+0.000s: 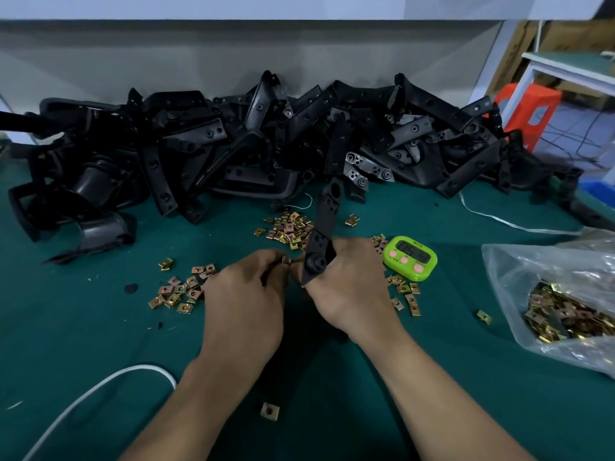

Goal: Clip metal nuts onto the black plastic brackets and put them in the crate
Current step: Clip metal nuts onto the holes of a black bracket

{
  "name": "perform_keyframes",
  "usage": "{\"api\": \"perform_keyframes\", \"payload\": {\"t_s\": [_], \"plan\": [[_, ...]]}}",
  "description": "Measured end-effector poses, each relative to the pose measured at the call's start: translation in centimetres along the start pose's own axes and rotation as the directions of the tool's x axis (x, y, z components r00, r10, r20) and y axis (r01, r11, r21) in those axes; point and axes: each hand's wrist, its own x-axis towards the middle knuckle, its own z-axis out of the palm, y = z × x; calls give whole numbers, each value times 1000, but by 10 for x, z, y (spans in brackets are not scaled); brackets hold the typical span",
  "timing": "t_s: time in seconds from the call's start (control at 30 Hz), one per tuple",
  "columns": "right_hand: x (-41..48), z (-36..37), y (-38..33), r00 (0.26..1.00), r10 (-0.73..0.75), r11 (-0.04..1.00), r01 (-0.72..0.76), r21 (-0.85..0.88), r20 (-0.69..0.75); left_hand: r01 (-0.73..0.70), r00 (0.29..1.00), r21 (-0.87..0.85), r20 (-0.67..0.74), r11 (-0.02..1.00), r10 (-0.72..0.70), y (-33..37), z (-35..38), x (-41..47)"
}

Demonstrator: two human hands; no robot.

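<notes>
A green mat carries a heap of black brackets across the upper frame. At centre the right hand grips one bracket upright, likely to brace it, while the left hand pinches a clip nut against its lower end. No crate is in view.

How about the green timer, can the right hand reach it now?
Probably yes: the green timer lies beside the right hand, only loose clip nuts between, though that hand grips a black bracket.

Head-worn view, forward and down
</notes>
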Motion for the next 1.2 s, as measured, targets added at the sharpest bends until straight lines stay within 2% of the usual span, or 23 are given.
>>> {"api": "perform_keyframes", "payload": {"t_s": [0.1,0.17,0.23,0.3,0.37,0.43,0.67,0.73,0.83,0.93,1.0,1.07,1.13,1.2], "plan": [[2,2,2,1000,2,1000,-2,5,-5,22,1000,-5,-4,1000,-22,2,2,-2],[5,-2,4,999,-26,1000,26,-7,25,98,995,-56,34,994,-96,2,1,0],[8,-9,6,995,-41,998,37,48,93,222,963,-156,187,962,-192,-1,-3,8],[11,-17,9,980,-57,985,25,170,190,369,899,-338,364,866,-241,-1,-11,15],[12,-24,12,960,-83,968,13,252,268,438,851,-436,482,786,-207,-3,-18,21],[13,-28,13,942,-88,953,-15,302,324,463,812,-463,563,756,-153,-6,-22,24],[14,-30,13,905,-105,949,-33,314,413,567,717,-447,681,693,-148,-12,-30,30],[14,-29,12,915,-111,952,-14,305,388,575,716,-453,682,682,-151,-11,-29,30],[13,-25,11,953,-126,961,48,272,277,487,811,-458,553,743,-191,-8,-17,25],[12,-21,11,975,-130,987,109,120,182,407,885,-396,394,823,-248,-5,-5,18],[11,-14,12,981,-149,988,153,-25,123,373,907,-372,339,850,-250,-5,-4,17],[10,-8,12,982,-173,980,179,-85,72,330,926,-311,289,891,-242,-6,-4,16],[13,-10,13,981,-178,978,185,-91,82,296,934,-236,274,926,-229,-7,-5,17],[16,-17,14,977,-130,991,124,48,166,315,913,-288,351,904,-207,-6,-8,20]]}}
